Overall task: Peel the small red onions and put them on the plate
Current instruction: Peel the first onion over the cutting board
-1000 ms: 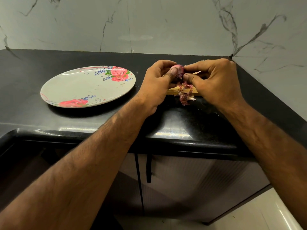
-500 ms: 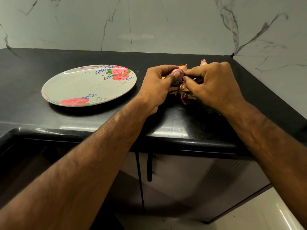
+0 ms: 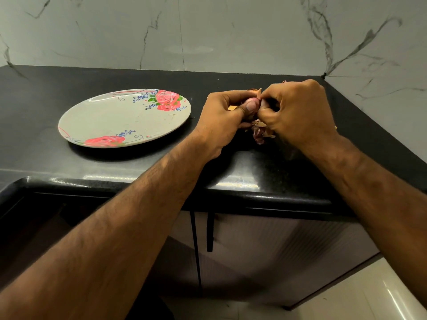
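Note:
Both hands meet over the right part of the black counter (image 3: 46, 100). My left hand (image 3: 223, 118) grips a small red onion (image 3: 258, 103), which is almost wholly hidden by the thumb and fingers. My right hand (image 3: 298, 114) pinches at the onion's skin with curled fingers. A clump of purplish-brown onion peels (image 3: 260, 133) lies on the counter just under the hands. The white plate (image 3: 111, 121) with pink rose prints sits to the left of the hands with nothing on it.
A marble wall runs along the back and the right side of the counter. Dark cabinet doors with a black handle (image 3: 209, 232) lie below the counter's front edge. More peel scraps (image 3: 254, 90) show behind the hands.
Both hands have drawn closer together and sunk slightly toward the counter. The onion, which showed pink between the fingertips before, is now mostly covered by my left thumb.

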